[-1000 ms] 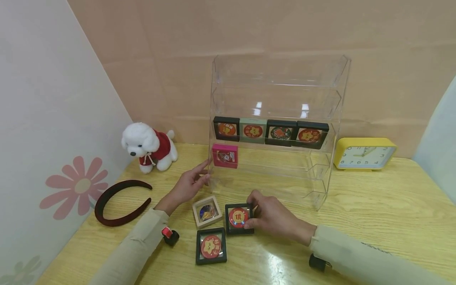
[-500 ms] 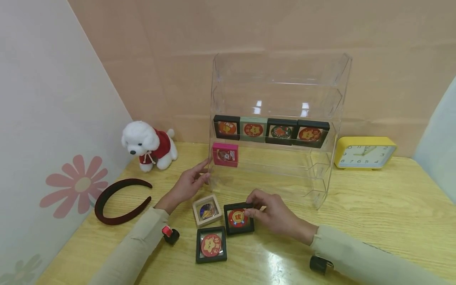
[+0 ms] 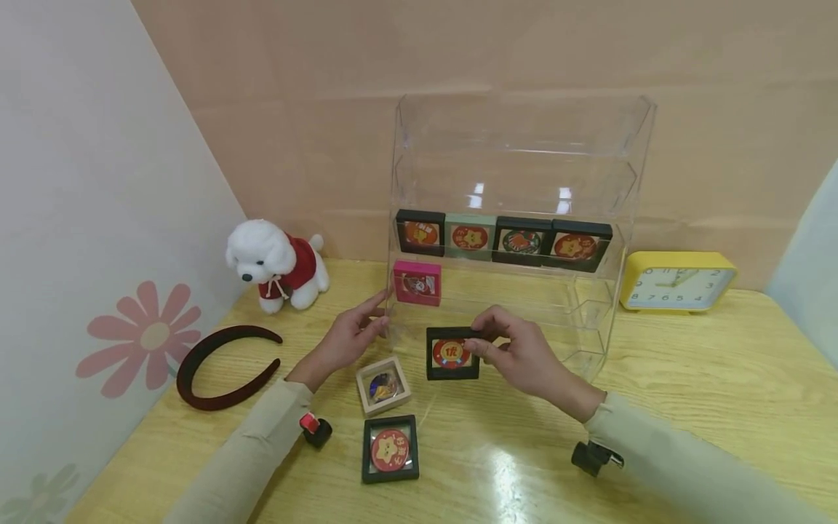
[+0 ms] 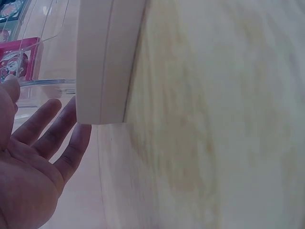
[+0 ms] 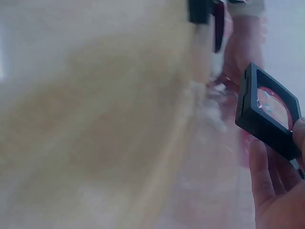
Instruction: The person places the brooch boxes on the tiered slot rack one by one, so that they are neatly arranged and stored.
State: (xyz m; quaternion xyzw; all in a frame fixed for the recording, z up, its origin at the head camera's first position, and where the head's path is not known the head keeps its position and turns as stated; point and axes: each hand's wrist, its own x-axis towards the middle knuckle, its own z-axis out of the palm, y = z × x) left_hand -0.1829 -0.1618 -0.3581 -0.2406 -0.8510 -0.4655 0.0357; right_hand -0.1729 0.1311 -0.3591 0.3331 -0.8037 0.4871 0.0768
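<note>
My right hand [image 3: 520, 353] pinches the upper right corner of a black square display frame [image 3: 433, 364] with a round red badge inside. In the right wrist view, the black frame's side [image 5: 245, 98] shows above my fingers. My left hand [image 3: 343, 338] reaches to the left side of a clear acrylic rack [image 3: 504, 313], its fingertips at the rack's lower edge. The left wrist view shows those fingers [image 4: 71, 152] spread and loosely extended. A wooden-coloured frame [image 3: 364, 397] and another black frame [image 3: 369, 477] lie on the table below.
One rack tier bears several frames in a row, including a black one [image 3: 452, 247] and a pale green one [image 3: 471, 218]; a pink frame [image 3: 399, 290] stands a tier lower. Left are a plush dog [image 3: 262, 251] and a headband [image 3: 190, 364]; right, a yellow clock [image 3: 631, 284].
My right hand has lifted the black frame off the table and carried it up toward the rack's lower front. My left hand has stayed at the rack's side.
</note>
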